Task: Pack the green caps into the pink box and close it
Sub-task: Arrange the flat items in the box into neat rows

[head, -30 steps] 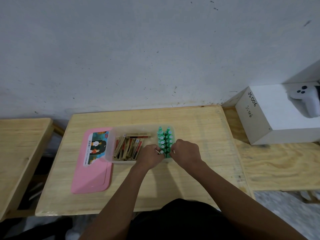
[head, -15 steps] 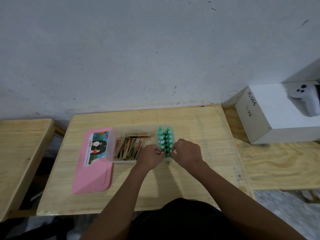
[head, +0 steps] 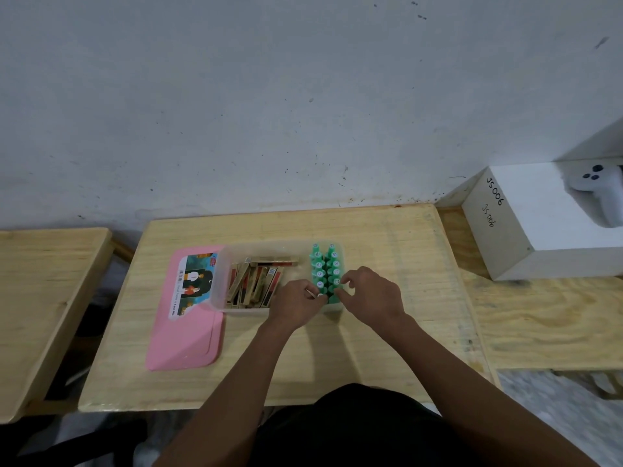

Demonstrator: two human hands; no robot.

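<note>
Two rows of green caps (head: 325, 268), nearest pair between the hands (head: 296, 306) (head: 371, 298).

Nearest green caps (head: 333, 264) partly hidden, top markings unreadable; white controller (head: 606, 197) cut by right edge.

A white box (head: 526, 224) marked JS006 sits at the back edge of the right-hand bench (head: 546, 325), a white controller (head: 603, 197) resting on top. Another bench (head: 43, 298) stands left.

Scuffed grey wall (head: 269, 96) behind three pale wooden tables (head: 387, 237).
</note>
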